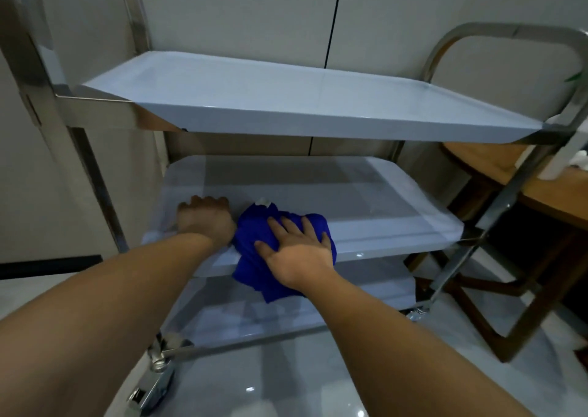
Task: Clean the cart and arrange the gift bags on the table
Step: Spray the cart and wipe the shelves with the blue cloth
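A pale grey-white wall (248,12) fills the back of the room, split by a thin dark vertical seam (334,15). A dark baseboard (47,265) runs along its foot at the left. The floor (286,381) is glossy light tile that mirrors small points of light. At the right stands a wooden table (496,168) on dark wooden legs (477,308).

A deep royal-blue cloth (254,235) with a small white tag is standing out against the pale grey-blue shelves of a cart (286,105) whose frame is gleaming silver. A warm orange-brown wooden table (547,190) is showing at the right. The floor (270,381) is looking glossy pale grey.
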Demonstrator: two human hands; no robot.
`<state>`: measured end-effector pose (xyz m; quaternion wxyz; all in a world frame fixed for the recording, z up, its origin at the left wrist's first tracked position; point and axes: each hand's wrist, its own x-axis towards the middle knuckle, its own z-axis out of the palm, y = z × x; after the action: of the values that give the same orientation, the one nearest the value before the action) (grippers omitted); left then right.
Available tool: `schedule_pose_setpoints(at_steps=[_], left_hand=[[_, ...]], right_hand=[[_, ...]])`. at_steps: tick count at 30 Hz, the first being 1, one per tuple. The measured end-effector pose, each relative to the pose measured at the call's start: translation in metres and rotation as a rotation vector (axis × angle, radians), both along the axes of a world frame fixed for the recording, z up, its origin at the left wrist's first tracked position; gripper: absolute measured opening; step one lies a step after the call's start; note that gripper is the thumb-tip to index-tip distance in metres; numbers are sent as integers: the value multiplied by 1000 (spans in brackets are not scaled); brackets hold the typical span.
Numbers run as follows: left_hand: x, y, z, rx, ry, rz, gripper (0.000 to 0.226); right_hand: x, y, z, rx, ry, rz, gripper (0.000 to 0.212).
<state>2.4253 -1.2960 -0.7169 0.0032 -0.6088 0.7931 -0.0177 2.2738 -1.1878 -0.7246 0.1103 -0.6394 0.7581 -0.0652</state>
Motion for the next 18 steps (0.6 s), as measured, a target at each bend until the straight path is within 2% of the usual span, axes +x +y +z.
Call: schedule_pose_setpoints(at_steps=[4, 6, 8, 13, 18], left_hand=[[-37, -5, -4, 76, 279, -45, 28], [-49, -5, -7, 78, 327, -83, 19], [-62, -8, -11, 58, 324, -123, 15], [-71, -27, -20, 97, 223, -88, 40], [-73, -27, -28, 118, 121, -43, 53]], right_hand=[[-21, -1, -2, 0, 7, -54, 65], [-33, -5, -2, 5, 5, -89, 65], [-43, -13, -5, 11, 20, -107, 65], [-54, -42, -6, 14, 63, -95, 66], [-70, -83, -8, -10, 87, -25, 69]])
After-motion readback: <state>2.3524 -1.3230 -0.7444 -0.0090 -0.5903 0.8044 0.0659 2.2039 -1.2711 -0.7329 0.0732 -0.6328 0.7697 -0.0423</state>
